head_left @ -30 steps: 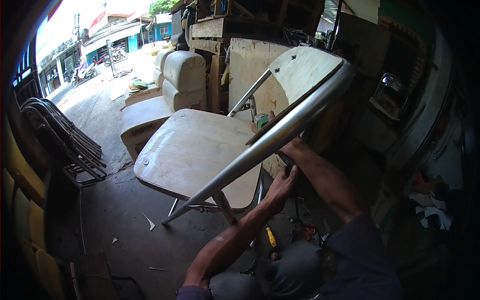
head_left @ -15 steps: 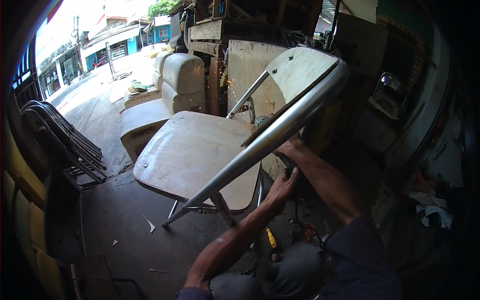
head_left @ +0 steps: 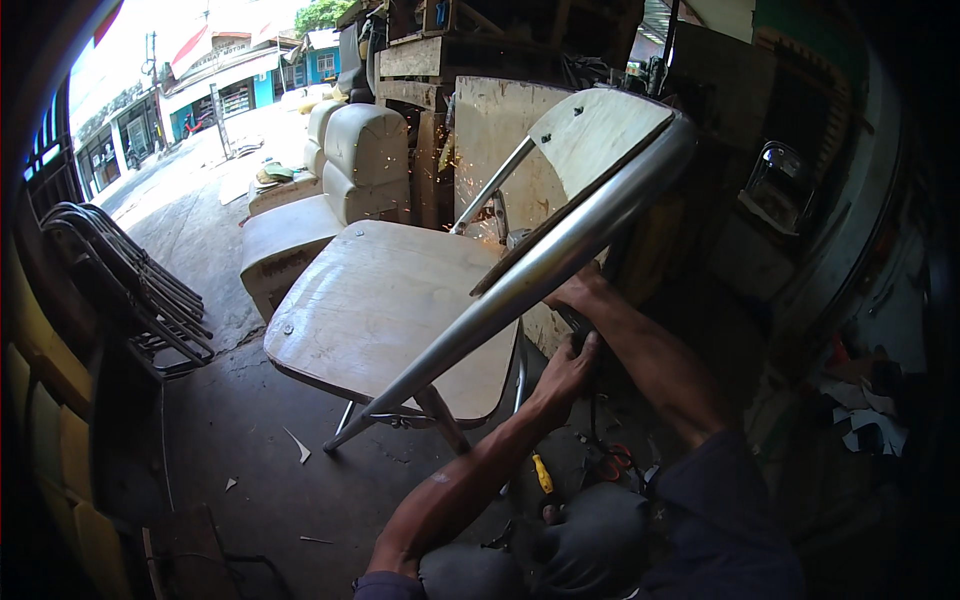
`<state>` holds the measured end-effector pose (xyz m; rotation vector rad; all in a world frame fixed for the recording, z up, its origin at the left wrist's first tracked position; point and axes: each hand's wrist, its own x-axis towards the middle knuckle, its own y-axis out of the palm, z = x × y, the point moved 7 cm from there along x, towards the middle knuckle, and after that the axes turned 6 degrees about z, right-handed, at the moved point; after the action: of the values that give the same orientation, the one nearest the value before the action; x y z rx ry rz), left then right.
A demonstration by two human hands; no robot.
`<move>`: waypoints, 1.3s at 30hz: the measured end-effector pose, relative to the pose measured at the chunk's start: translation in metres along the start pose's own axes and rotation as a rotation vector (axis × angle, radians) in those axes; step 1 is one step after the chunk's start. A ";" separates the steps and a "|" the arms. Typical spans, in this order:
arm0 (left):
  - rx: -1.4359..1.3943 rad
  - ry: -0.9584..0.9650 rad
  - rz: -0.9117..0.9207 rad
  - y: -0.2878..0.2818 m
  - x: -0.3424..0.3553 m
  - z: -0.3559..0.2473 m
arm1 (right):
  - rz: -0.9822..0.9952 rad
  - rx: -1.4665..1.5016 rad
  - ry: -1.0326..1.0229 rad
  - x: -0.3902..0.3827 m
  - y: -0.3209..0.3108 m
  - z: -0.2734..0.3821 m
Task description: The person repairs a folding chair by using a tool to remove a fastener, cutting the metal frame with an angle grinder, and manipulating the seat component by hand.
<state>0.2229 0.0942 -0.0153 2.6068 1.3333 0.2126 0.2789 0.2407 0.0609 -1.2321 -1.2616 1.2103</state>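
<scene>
A folding chair with a bare plywood seat and a curved plywood backrest on a metal tube frame stands in front of me. My right hand reaches behind the near tube, closed on the dark body of what looks like an angle grinder. Lower down, my left hand is wrapped round the rear of the same tool, thumb up. The tool's front end is mostly hidden by the backrest. Orange sparks spray up and left from near the far frame tube, behind the seat.
A yellow-handled screwdriver and red-handled scissors lie on the floor by my knees. Folded metal frames lean at the left. Cream padded seats and a large plywood board stand behind the chair. Scraps lie at right.
The chair's backrest and seat have shifted very slightly left. Sparks keep flying; both hands hold nearly the same place and grip.
</scene>
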 end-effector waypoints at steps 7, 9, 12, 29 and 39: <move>-0.012 0.013 0.003 0.001 0.003 0.004 | 0.011 -0.047 0.014 0.021 0.016 -0.010; -0.003 0.019 0.000 0.000 0.003 0.004 | 0.009 -0.058 0.008 0.025 0.018 -0.011; -0.019 0.027 0.001 0.000 0.002 0.003 | 0.009 -0.064 -0.002 0.029 0.021 -0.012; -0.023 0.022 0.001 0.000 0.006 0.008 | -0.012 -0.099 -0.025 0.043 0.037 -0.025; 0.014 0.017 -0.006 0.000 -0.001 -0.002 | 0.003 -0.119 -0.041 0.041 0.034 -0.023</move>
<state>0.2221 0.0939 -0.0139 2.6179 1.3524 0.2255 0.3023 0.2818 0.0282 -1.3010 -1.3791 1.1826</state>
